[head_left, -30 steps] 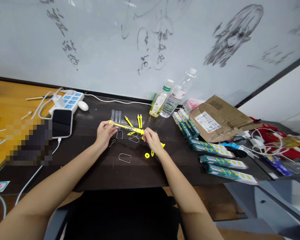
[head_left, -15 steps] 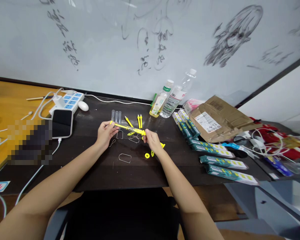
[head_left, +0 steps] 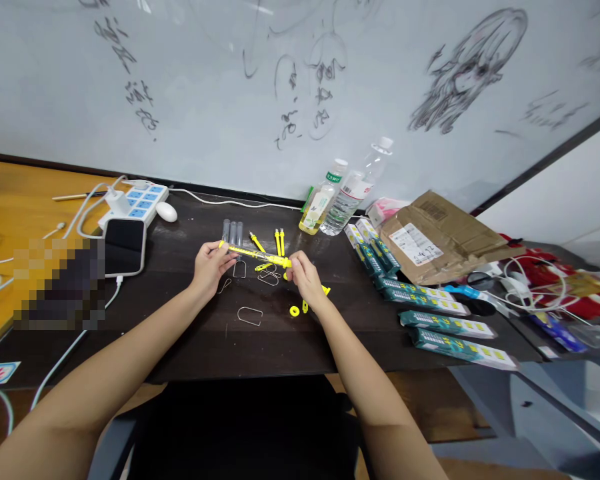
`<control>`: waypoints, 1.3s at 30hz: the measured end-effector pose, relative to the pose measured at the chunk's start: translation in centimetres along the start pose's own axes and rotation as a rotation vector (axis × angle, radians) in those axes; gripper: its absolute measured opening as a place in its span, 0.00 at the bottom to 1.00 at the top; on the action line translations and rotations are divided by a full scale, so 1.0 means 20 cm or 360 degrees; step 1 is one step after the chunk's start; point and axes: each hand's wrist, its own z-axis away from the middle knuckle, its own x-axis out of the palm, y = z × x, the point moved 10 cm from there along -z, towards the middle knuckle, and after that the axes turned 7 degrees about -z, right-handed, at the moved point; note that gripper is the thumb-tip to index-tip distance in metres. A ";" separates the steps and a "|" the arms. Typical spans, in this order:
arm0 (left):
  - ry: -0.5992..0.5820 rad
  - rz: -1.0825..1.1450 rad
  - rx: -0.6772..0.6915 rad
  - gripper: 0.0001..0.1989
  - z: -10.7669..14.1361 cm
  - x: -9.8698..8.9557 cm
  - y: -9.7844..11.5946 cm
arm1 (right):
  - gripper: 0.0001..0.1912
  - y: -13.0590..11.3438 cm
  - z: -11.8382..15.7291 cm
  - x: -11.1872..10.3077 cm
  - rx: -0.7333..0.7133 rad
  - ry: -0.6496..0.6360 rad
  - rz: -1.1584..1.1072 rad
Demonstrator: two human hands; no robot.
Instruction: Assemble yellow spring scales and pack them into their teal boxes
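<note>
Rod of slim yellow plastic (head_left: 255, 254), up over the flat dark-brown counter (head_left: 205, 353), between front and back edges | left fingers (head_left: 227, 262) pinching one end, right fingers (head_left: 296, 269) gripping the other | uneven pull could bow it; a slip might scatter the loose yellow plastic pieces (head_left: 279, 241)!

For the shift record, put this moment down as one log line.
Left hand: holds left end of yellow rod | Right hand: holds its right end | Dark tabletop: yellow ring, wire loops, clear tubes
</note>
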 end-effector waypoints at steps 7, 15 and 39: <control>-0.0008 0.0005 -0.0011 0.10 0.01 0.01 0.01 | 0.21 -0.02 0.00 0.03 -0.0048 -0.0068 0.0049; -0.0006 0.0015 -0.0005 0.10 0.01 0.01 0.01 | 0.11 -0.01 0.01 0.01 -0.0032 -0.0012 -0.0115; -0.0032 -0.0003 -0.0006 0.10 0.02 0.02 0.00 | 0.27 -0.01 -0.01 0.00 -0.0019 0.0003 0.0032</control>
